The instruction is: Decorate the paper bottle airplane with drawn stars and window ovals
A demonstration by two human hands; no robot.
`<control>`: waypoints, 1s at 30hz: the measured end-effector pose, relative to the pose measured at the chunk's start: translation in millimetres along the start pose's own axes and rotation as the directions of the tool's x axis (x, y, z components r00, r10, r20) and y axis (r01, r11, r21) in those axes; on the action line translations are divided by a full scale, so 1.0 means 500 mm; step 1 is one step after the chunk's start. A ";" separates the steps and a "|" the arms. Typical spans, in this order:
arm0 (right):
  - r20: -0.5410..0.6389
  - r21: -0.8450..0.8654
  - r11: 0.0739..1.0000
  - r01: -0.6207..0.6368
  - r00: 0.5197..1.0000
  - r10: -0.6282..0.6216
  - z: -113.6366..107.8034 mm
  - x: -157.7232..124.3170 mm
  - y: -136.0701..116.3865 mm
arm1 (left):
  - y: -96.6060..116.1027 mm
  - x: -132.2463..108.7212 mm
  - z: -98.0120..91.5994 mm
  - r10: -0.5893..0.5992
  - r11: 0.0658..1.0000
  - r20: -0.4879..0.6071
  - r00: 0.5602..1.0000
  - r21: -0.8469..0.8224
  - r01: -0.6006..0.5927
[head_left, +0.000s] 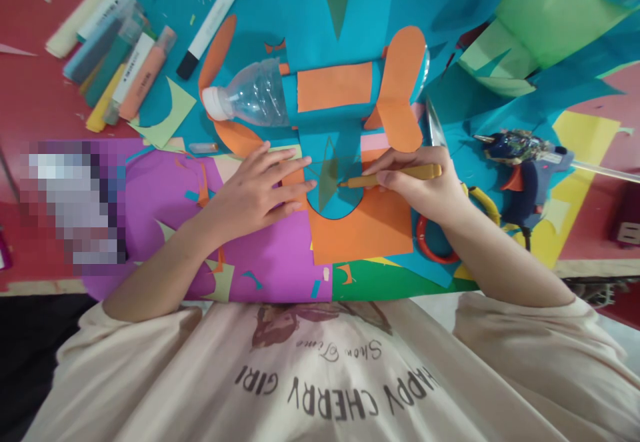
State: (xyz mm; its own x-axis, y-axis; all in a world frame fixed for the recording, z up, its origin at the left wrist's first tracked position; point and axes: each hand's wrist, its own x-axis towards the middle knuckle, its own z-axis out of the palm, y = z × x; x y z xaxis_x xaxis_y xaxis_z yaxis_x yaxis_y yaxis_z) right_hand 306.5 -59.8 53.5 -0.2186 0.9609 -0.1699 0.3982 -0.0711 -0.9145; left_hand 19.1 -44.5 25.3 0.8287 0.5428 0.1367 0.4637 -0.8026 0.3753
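My right hand (425,179) grips a yellow marker (407,174), its tip at a blue paper piece with a rounded end (345,205). On that blue piece is a star outline, partly coloured dark olive (328,179). My left hand (265,182) lies with fingers spread, fingertips on the left edge of the blue piece. Orange paper (365,242) lies beneath it. Just beyond my hands lies a clear plastic bottle (257,94) wrapped in blue paper, with an orange paper panel (335,87) and rounded orange pieces (403,89) at its end.
Several markers (115,55) lie at the back left, with a black-capped marker (209,27) nearer the bottle. To the right are a glue gun (527,175) and scissors with red and yellow handles (435,245). Purple paper (275,262) and cut scraps cover the front left.
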 end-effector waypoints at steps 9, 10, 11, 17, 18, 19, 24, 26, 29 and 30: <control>-0.026 0.045 0.998 0.042 0.999 -0.041 0.003 0.002 -0.001 | 0.002 0.001 0.000 0.021 0.998 -0.021 1.000 0.062 -0.019; -0.037 0.048 0.997 0.055 0.998 -0.053 0.004 0.001 0.000 | 0.002 0.001 -0.001 0.036 0.997 -0.031 0.999 0.071 -0.034; -0.047 0.049 0.997 0.063 0.997 -0.061 0.005 0.001 0.002 | 0.002 0.002 -0.001 0.052 0.996 -0.038 0.998 0.079 -0.049; -0.098 0.040 0.996 0.081 0.992 -0.077 0.010 -0.001 0.015 | 0.004 0.003 -0.002 0.040 0.996 -0.029 0.999 0.079 -0.037; -0.108 0.038 0.996 0.082 0.991 -0.078 0.011 -0.002 0.017 | 0.004 0.002 -0.002 0.033 0.997 -0.025 0.999 0.071 -0.031; -0.119 0.035 0.996 0.080 0.990 -0.076 0.012 -0.002 0.019 | 0.004 0.002 -0.002 0.027 0.998 -0.021 0.999 0.061 -0.025; -0.162 0.044 0.996 0.072 0.985 -0.064 0.014 0.000 0.021 | 0.002 0.002 -0.003 0.021 0.999 -0.006 1.000 0.028 -0.021; -0.172 0.054 0.996 0.078 0.983 -0.067 0.014 0.000 0.020 | 0.002 0.002 -0.004 0.017 0.999 0.003 1.000 0.028 -0.017; -0.171 0.039 0.997 0.064 0.984 -0.057 0.014 0.001 0.018 | 0.003 0.001 -0.004 -0.014 1.000 0.025 1.000 0.016 0.014; -0.171 0.034 0.998 0.057 0.984 -0.050 0.014 0.000 0.018 | 0.004 0.001 -0.004 -0.022 1.000 0.032 0.999 0.014 0.022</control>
State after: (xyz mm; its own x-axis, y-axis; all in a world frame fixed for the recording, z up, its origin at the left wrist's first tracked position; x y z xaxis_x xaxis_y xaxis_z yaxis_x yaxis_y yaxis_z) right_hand 303.7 -62.1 42.6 -0.0829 0.9948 -0.0585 0.3544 -0.0254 -0.9348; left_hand 19.9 -45.1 28.1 0.8277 0.5523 0.0990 0.4860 -0.7939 0.3656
